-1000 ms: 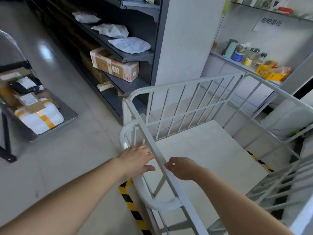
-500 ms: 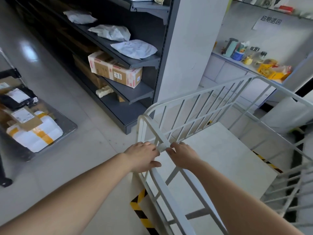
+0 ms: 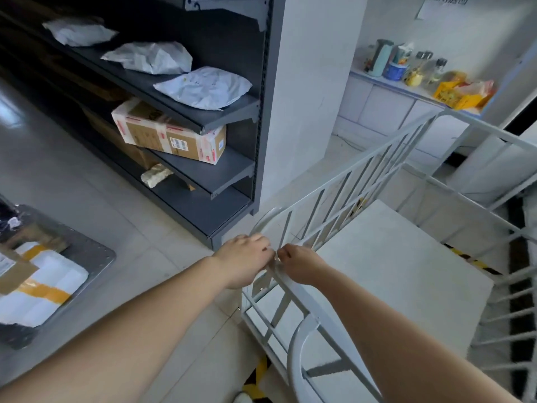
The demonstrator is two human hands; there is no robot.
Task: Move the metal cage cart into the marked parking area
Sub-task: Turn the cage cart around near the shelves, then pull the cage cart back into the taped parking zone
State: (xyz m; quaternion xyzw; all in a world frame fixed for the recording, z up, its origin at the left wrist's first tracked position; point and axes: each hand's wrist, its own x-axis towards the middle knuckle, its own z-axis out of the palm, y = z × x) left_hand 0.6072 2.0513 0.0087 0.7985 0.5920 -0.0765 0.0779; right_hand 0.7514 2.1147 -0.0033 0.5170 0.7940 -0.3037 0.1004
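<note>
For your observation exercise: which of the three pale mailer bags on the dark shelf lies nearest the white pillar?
The flat white mailer bag at the shelf's end; the other two lie farther left.

A parcel depot or stockroom: dark metal shelving [image 3: 203,123] holds mailer bags [image 3: 203,87] and a taped cardboard box [image 3: 168,132], more parcels [image 3: 37,283] sit on a trolley, and striped floor tape [image 3: 473,261] marks a bay.

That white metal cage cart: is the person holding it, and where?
Yes. Both the left hand and right hand grip the white metal cage cart by its top side rail, side by side near the corner.
</note>
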